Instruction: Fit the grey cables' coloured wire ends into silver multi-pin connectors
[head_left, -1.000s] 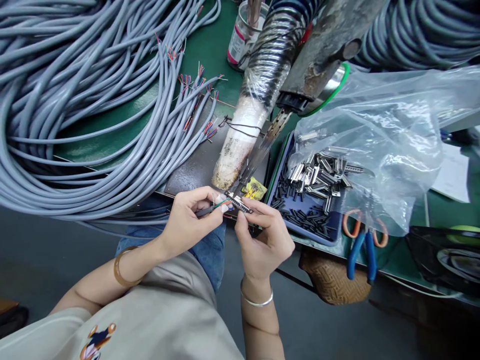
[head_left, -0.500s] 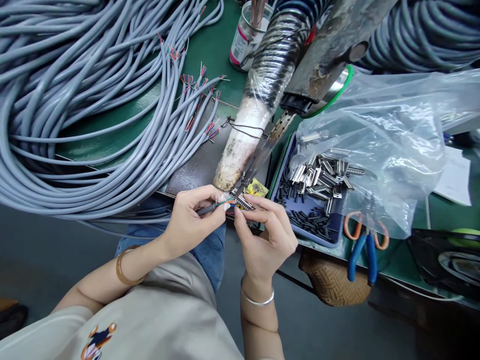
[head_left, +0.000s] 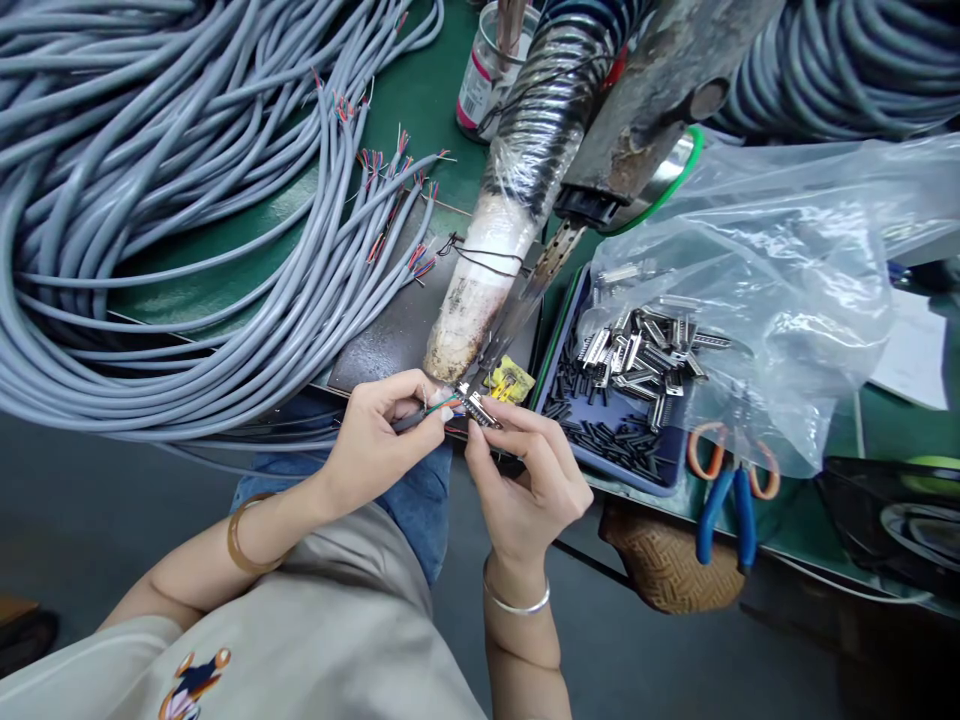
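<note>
Near the table's front edge, my left hand (head_left: 379, 430) pinches the end of a grey cable (head_left: 409, 421), whose thin green, orange and blue wires fan out at the fingertips. Between the thumb and fingers of my right hand (head_left: 529, 460) is a small metal connector (head_left: 478, 409), close beside the wires. The dark tip of a soldering iron (head_left: 517, 315) comes down from above to the connector's upper end. Whether tip, wire and connector touch is too small to tell. A yellow piece (head_left: 511, 381) lies just behind the connector.
Many grey cables (head_left: 172, 180) cover the left. A wrapped hose (head_left: 491, 240) slants down beside the iron. On the right are a tray (head_left: 671, 480) of connectors and black sleeves, a plastic bag (head_left: 795, 280), and pliers (head_left: 724, 510) with scissors at the table edge.
The connector has turned slightly in my right hand and shows more of its metal side. My right hand has shifted a little to the left; my left hand has barely moved.
</note>
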